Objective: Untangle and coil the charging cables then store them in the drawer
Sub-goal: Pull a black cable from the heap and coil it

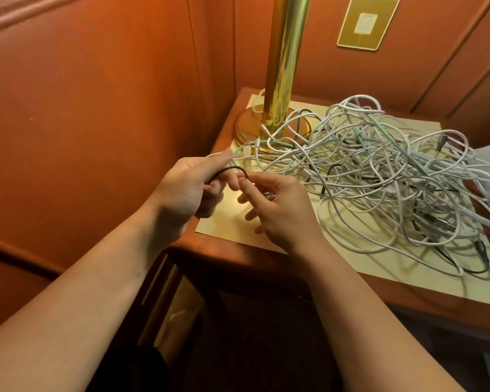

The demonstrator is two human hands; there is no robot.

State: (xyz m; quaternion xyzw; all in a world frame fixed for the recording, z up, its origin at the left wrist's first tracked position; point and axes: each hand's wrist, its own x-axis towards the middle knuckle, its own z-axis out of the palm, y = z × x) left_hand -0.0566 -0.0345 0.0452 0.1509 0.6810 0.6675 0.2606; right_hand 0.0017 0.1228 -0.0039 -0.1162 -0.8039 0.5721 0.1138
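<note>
The fingers [232, 181] of the left hand [194, 183] are curled round a small loop of black cable [229, 168], thumb pressed on top of it, while the right hand [276, 206] pinches the same cable at its near end with thumb and forefinger, the other fingers spread loosely below. Both hands hover just above the front left corner of the worktop [232, 222]. This looks like the coiling of one freed cable: to do it well, I would keep each turn the same width, let the right hand feed slack with a slight twist so the loop lies flat, and hold the finished turns firmly under the left thumb so they do not spring apart. To the right, close by, the rest of the cables [379, 171] lie in one big heap of white, pale green and a few black strands, reaching back to the base of the brass lamp [280, 80]. Below the worktop's front edge a drawer [164, 301] seems to stand open; its inside is dark, and I cannot tell whether any cable is stored there yet.
</note>
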